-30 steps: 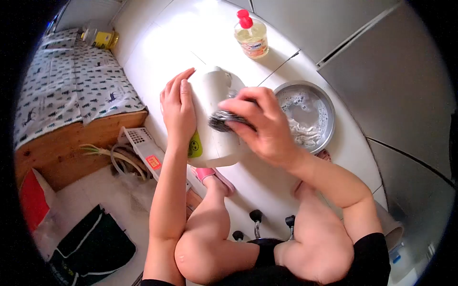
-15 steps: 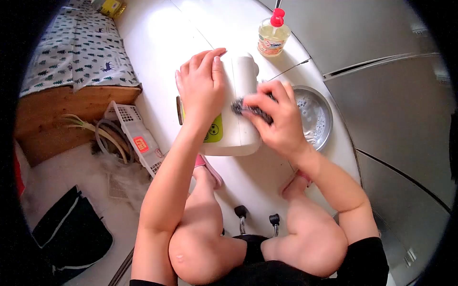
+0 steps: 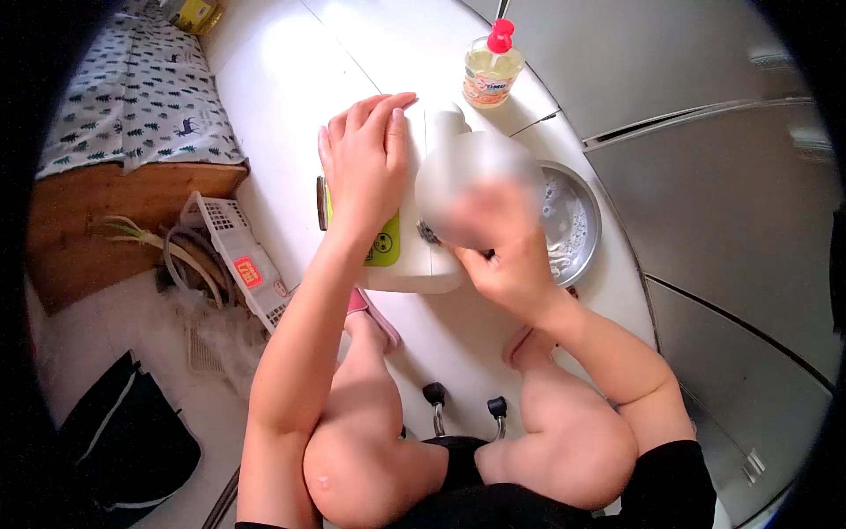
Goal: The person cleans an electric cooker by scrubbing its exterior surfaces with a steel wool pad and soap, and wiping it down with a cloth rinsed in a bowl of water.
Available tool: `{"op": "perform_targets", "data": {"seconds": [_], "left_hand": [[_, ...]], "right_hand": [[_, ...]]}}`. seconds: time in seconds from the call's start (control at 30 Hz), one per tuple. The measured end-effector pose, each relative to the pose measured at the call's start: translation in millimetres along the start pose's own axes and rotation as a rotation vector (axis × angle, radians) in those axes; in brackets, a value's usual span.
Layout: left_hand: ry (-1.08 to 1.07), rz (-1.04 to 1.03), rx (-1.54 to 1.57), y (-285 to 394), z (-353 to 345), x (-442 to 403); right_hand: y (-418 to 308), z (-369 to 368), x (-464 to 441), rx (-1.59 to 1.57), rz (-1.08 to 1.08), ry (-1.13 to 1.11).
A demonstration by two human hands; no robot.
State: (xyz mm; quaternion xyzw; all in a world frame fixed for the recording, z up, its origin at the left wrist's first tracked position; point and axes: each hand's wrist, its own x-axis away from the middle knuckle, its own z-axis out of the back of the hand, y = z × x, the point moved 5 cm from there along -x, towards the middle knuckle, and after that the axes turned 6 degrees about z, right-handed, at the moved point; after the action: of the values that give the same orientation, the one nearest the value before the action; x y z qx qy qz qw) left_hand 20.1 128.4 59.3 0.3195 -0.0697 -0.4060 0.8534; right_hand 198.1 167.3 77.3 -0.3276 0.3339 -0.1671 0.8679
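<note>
A white plastic container (image 3: 432,275) with a green label (image 3: 383,245) lies on the white floor in front of me. My left hand (image 3: 363,167) rests flat along its left side, fingers stretched out. On the container's right part, my right hand (image 3: 513,269) is closed round a dark metal scrubber (image 3: 427,233); only a small part of the scrubber shows. A round blur hides most of that hand's fingers and part of the container. Right of this hand, a metal basin (image 3: 590,207) holds sudsy water and a pale cloth.
Behind the basin stands a pump bottle (image 3: 491,78) with a red top. Grey cabinet fronts (image 3: 705,194) line the right. At left are a white basket (image 3: 231,227), a wooden box (image 3: 132,212) under a patterned cloth, and a dark bag (image 3: 132,441) on the floor.
The scrubber has moved down the container toward me with my right hand. My left hand stays on the container. The whole view has shifted slightly, and a blur now covers the right fingers.
</note>
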Motion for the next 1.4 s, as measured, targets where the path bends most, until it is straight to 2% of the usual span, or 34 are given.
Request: {"op": "perform_targets", "data": {"seconds": [0.23,0.4,0.47,0.5,0.6,0.77,0.97,1.2,1.4], "left_hand": [[0.013,0.004,-0.035,-1,-4,-1],[0.016,0.035,-0.061,0,-1,0],[-0.003,-0.001,-0.09,4,0,1],[-0.009,-0.027,-0.095,4,-1,0],[0.002,-0.027,-0.04,0,-3,1],[0.013,-0.001,-0.032,-3,-4,-1],[0.015,0.012,-0.004,0,-2,-1],[0.044,-0.01,-0.014,0,-3,2],[0.056,-0.003,-0.009,-3,-4,1]], "right_hand": [[52,-18,-96,0.07,-0.001,0.152],[35,-15,-54,-0.069,0.1,0.203],[10,-5,-31,0.061,-0.13,-0.062],[15,-6,-31,0.08,0.051,0.115],[35,-20,-62,0.041,0.041,0.07],[37,-18,-89,0.16,-0.095,-0.007],[-13,1,-6,0.098,-0.053,-0.164],[-2,-4,-32,0.259,0.172,-0.157],[-9,-11,-26,0.294,0.161,-0.213]]}}
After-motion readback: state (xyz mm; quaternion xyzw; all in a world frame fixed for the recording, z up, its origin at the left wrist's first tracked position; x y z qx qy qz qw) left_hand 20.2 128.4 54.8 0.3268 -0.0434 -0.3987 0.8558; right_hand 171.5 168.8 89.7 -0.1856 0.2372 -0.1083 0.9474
